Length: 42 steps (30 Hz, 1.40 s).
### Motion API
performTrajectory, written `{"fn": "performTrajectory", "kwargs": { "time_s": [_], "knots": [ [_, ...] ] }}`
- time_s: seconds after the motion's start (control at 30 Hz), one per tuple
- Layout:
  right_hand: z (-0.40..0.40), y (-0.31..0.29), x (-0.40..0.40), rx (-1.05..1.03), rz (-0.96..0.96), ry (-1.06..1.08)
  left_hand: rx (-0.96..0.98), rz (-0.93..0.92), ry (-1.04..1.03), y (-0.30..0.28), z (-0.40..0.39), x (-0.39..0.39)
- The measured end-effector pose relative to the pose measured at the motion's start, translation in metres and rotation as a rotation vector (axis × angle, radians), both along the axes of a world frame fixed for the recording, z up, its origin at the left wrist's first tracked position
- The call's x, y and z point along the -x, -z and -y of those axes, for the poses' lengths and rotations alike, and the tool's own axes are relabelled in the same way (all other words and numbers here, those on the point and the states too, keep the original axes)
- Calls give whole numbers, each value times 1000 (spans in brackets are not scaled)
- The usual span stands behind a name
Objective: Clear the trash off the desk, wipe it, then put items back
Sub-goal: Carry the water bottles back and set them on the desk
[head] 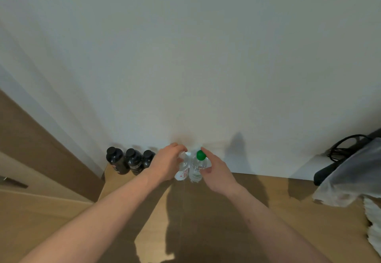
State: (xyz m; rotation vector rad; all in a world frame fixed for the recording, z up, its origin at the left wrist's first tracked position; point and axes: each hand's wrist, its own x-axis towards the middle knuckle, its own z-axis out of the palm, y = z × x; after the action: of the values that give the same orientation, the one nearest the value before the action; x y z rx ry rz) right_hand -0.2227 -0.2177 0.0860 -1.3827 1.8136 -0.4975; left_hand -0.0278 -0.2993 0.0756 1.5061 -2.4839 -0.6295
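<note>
While upright at the far wall, clear bottles: red-label bottle [182, 171] touching green-cap bottle [196, 169], on the floor [206, 221]
left hand [168, 162]: grip curled round red-label bottle
right hand [217, 172]: fingers straight, touching green-cap bottle
left: three black bottles [132, 160]

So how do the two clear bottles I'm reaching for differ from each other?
The green-capped bottle shows its cap plainly; the cap of the red-printed bottle is hidden under the left hand. Their printing differs: one pale greenish, the other red. The left hand grips the red-printed bottle, while the right hand only touches the green-capped one. Both are clear plastic, upright, side by side against the wall.
</note>
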Motion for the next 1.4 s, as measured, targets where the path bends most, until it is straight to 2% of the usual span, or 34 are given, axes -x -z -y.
{"fn": "performTrajectory", "kwargs": {
  "time_s": [0.2, 0.5, 0.77, 0.87, 1.0, 1.13, 1.23, 1.4],
  "knots": [
    [-17, -19, -7, 18, 1, -59, -74, -81, -80, -24, -25, -8],
    [-116, -76, -15, 22, -10, -159, -76, -69, -129, -94, -150, -107],
    [-193, -108, -33, -51, -218, -261, -82, -33, -20, -95, -214, -100],
    [-216, -108, -29, -85, -294, -233, -120, 29, 22, -91, -230, -96],
    [-249, -115, -20, -122, -307, -192, -143, 202, 4, -85, -259, -96],
    [-293, -120, 6, -155, -293, -110, -180, 244, 18, -90, -289, -88],
    [-334, -126, 37, -168, -210, 1, -147, 278, 79, -98, -304, -57],
    [-416, -132, 96, -261, -221, 168, -43, 287, 254, -109, -343, 30]
  ]
}}
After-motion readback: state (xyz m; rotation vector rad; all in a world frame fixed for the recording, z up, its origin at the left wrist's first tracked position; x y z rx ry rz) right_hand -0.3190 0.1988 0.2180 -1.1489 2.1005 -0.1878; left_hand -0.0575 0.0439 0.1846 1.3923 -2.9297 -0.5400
